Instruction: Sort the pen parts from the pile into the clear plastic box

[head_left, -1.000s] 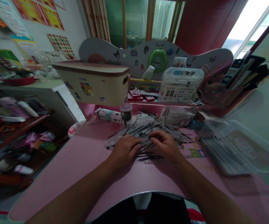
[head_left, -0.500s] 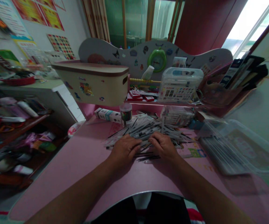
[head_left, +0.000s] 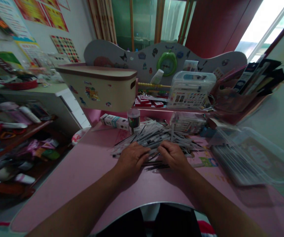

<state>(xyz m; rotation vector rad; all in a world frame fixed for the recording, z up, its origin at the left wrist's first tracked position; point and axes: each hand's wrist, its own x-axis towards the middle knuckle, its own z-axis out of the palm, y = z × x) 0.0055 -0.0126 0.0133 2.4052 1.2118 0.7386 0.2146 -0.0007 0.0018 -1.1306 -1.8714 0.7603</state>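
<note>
A big heap of thin grey and black pens (head_left: 154, 135) lies in the middle of the pink desk (head_left: 82, 171). My left hand (head_left: 131, 158) rests palm down on the heap's near left edge, fingers curled onto the pens. My right hand (head_left: 173, 155) sits beside it on the near right edge, fingers bent and pinching into the pens. The fingertips of both hands almost meet over the pile. What each hand grips is hidden under the fingers.
A clear plastic tray (head_left: 245, 158) holding rows of pens stands at the right. Behind the heap are a small round jar (head_left: 133, 119), a long carton (head_left: 113, 121), a clear case (head_left: 190, 89) and a cream lidded box (head_left: 100, 86). Cluttered shelves (head_left: 13, 131) fill the left.
My right hand has drawn slightly left toward my left hand. Otherwise both hands stay on the pen heap.
</note>
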